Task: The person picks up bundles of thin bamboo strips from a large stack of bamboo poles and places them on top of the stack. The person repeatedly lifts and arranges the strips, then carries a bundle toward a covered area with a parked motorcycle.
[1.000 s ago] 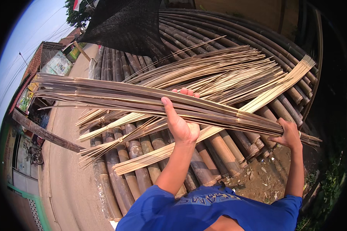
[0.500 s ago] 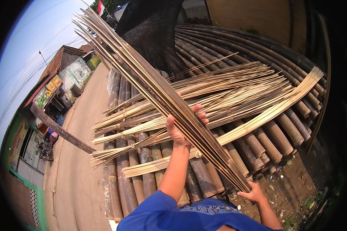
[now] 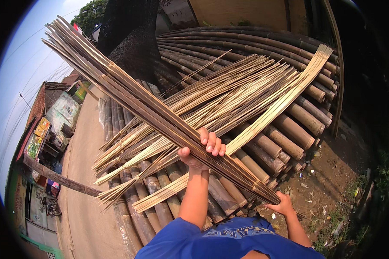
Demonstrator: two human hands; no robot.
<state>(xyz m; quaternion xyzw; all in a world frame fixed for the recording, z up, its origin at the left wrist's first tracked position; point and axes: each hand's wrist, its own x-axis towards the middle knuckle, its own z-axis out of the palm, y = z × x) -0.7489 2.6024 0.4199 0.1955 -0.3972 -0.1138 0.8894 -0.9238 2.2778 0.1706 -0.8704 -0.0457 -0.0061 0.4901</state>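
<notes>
Roadside background: road (image 3: 86, 146) on the left, black netting (image 3: 136, 47) beyond, stacked bamboo poles (image 3: 293, 131) carrying several strip bundles (image 3: 229, 97) plus one pale bundle (image 3: 282, 108) on the near side. Held bundle (image 3: 147, 105) is above the stack, diagonal, fanned end up left, gathered end down right. Change: a second ago it runs nearly level across the view; now it's tilted, right-hand end low near the shirt. Left hand (image 3: 195, 162) goes from mostly under it to wrapped round it, fingers curled over the upper edge. Right hand (image 3: 284, 205) is clamped near the lower end, few tips poking past. Read: bundle is reoriented, two-handed grip firmer, not set down.
</notes>
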